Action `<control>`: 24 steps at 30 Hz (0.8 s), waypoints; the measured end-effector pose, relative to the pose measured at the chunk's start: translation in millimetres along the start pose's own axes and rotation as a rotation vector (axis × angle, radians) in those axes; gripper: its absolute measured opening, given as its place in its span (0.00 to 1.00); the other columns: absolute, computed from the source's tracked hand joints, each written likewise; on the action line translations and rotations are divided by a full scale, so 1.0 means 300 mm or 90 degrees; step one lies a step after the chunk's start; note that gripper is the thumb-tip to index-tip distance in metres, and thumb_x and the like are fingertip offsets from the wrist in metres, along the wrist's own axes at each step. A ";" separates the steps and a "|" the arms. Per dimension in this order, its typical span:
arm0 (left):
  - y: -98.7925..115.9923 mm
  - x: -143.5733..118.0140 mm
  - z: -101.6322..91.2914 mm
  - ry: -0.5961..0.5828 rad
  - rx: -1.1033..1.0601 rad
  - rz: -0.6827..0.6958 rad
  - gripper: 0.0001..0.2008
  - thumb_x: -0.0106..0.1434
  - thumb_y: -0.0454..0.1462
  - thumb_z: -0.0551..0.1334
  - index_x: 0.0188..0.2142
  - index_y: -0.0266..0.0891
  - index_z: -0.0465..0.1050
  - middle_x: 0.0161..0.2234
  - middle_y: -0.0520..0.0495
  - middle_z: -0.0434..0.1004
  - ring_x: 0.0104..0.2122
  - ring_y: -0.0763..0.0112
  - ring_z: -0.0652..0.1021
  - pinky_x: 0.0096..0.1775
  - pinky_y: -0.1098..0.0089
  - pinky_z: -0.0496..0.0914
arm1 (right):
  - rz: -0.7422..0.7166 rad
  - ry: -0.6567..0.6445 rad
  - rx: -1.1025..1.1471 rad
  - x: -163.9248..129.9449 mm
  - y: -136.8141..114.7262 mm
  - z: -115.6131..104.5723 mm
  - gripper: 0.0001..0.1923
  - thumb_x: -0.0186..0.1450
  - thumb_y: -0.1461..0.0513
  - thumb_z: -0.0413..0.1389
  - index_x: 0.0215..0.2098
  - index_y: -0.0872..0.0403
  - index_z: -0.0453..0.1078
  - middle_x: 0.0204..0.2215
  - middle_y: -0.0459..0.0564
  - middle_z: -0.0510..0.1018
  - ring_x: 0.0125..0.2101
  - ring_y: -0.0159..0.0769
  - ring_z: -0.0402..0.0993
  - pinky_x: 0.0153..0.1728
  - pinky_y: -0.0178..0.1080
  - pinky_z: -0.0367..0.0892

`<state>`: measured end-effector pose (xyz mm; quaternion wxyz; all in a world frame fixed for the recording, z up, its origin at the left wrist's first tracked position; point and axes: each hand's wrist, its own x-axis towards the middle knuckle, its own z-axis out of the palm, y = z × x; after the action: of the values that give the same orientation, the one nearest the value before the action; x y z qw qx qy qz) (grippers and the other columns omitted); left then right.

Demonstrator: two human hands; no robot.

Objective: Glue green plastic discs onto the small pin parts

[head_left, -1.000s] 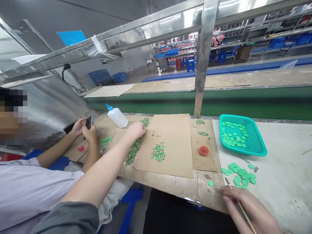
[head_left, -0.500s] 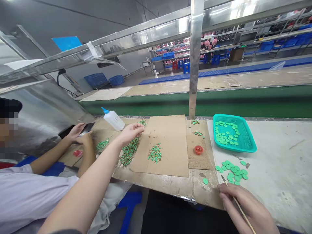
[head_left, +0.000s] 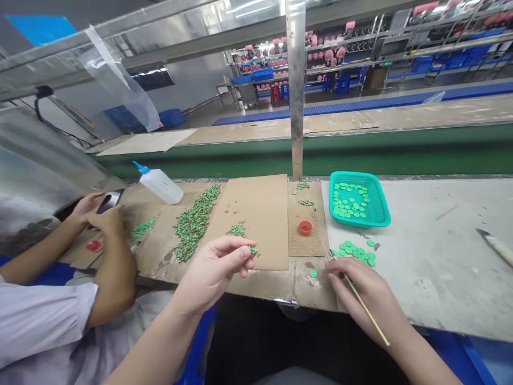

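My left hand pinches a small green piece between thumb and fingers, just above the near edge of a cardboard sheet. A long heap of small green and brown pieces lies to its left, and a smaller heap sits just beyond the fingers. My right hand holds a thin wooden stick, its tip near a scatter of green discs on the grey table. One disc lies apart by the cardboard's edge.
A teal basket of green discs stands behind the scatter. A small red cap sits on a cardboard strip. A white glue bottle lies at the back left. A co-worker's hands hold a phone at left. A steel post rises behind.
My left hand has drawn back from the long heap at the far left to the cardboard's near edge, now pinching a green piece. The view has tilted down and shifted.
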<state>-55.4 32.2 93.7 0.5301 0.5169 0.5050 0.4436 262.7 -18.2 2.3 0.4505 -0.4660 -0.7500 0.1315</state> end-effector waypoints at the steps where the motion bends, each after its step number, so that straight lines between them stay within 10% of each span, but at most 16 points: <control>1: -0.014 -0.007 0.016 -0.004 -0.012 -0.004 0.28 0.53 0.58 0.84 0.38 0.39 0.89 0.24 0.44 0.79 0.26 0.67 0.80 0.26 0.72 0.76 | 0.005 -0.008 -0.001 -0.001 0.007 -0.007 0.06 0.79 0.63 0.58 0.49 0.48 0.77 0.41 0.51 0.87 0.40 0.44 0.86 0.41 0.46 0.82; 11: -0.208 -0.054 0.175 -0.009 0.056 0.017 0.20 0.59 0.55 0.81 0.35 0.42 0.90 0.31 0.42 0.85 0.25 0.68 0.81 0.29 0.74 0.81 | 0.012 -0.208 0.016 0.056 0.050 0.035 0.11 0.73 0.70 0.61 0.50 0.51 0.76 0.46 0.53 0.88 0.47 0.46 0.82 0.50 0.49 0.77; 18: -0.234 -0.032 0.182 -0.011 0.156 0.079 0.16 0.64 0.54 0.78 0.35 0.45 0.91 0.36 0.41 0.87 0.33 0.63 0.85 0.34 0.73 0.82 | 0.001 -0.175 -0.001 0.067 0.029 0.076 0.07 0.75 0.70 0.60 0.47 0.53 0.76 0.40 0.52 0.87 0.43 0.46 0.81 0.47 0.48 0.78; 24: -0.236 0.022 0.235 -0.050 0.187 0.107 0.13 0.68 0.52 0.74 0.38 0.47 0.91 0.38 0.44 0.88 0.33 0.65 0.84 0.39 0.70 0.83 | 0.017 -0.117 0.011 0.047 -0.003 -0.019 0.29 0.77 0.73 0.47 0.72 0.51 0.69 0.62 0.57 0.85 0.60 0.47 0.83 0.60 0.56 0.81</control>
<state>11.6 26.6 19.4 0.4291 0.6461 0.4985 0.3872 264.5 -8.3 13.8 0.3818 -0.4582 -0.7809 0.1859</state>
